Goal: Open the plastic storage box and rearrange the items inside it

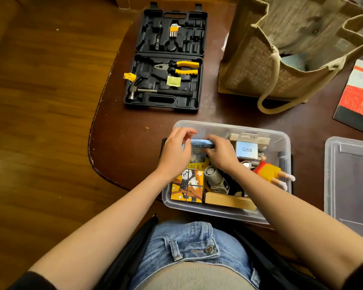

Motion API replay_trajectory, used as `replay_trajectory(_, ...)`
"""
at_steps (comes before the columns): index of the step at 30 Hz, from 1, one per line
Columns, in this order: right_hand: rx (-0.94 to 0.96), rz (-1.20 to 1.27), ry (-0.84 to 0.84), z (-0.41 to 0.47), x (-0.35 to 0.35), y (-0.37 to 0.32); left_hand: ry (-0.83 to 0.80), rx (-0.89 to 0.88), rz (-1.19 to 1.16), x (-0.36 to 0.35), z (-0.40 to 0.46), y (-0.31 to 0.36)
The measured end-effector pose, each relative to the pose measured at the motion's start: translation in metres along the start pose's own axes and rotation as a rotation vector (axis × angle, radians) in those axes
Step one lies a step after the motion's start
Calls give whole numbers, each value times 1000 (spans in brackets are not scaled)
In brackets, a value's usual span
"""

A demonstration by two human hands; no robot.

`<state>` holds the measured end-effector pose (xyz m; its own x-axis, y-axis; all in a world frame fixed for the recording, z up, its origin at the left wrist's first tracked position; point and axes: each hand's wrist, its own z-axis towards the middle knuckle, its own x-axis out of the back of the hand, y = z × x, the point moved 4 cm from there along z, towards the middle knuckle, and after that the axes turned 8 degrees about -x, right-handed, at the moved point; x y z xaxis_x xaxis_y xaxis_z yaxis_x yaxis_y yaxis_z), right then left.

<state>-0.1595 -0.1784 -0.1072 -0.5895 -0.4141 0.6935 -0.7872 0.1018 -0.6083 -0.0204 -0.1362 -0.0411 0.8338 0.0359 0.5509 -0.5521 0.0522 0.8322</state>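
The clear plastic storage box sits open on the table, its lid cut off at the right edge. Both hands reach inside: the left hand and right hand curl their fingers around a small blue box, mostly hidden, its print too blurry to read

Clear glossy plastic storage box, coarse woven jute bag, matt black plastic toolcase.
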Motion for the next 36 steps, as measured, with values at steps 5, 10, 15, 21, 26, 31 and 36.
replay_trajectory(5, -4, -236, -228, 20, -19, -3, 3, 69, -1, 7, -9, -10)
replay_trajectory(10, -95, -406, -424, 30, -28, -1, -59, 83, 63, 8, -10, -10)
replay_trajectory(15, 113, -428, -236, 24, -26, -8, -579, 134, 369, -27, -14, -18)
replay_trajectory(21, 346, -523, -117, 14, -26, -14, -846, 292, 524, -59, -9, -35)
replay_trajectory(26, 214, -624, -322, 19, -40, -2, -942, 381, 548, -65, -7, -42)
replay_trajectory(31, 209, -588, -415, 28, -37, -5, -976, 416, 560, -66, -10, -39)
replay_trajectory(36, 333, -584, -310, 21, -40, -13, -1005, 365, 586, -64, -8, -36)
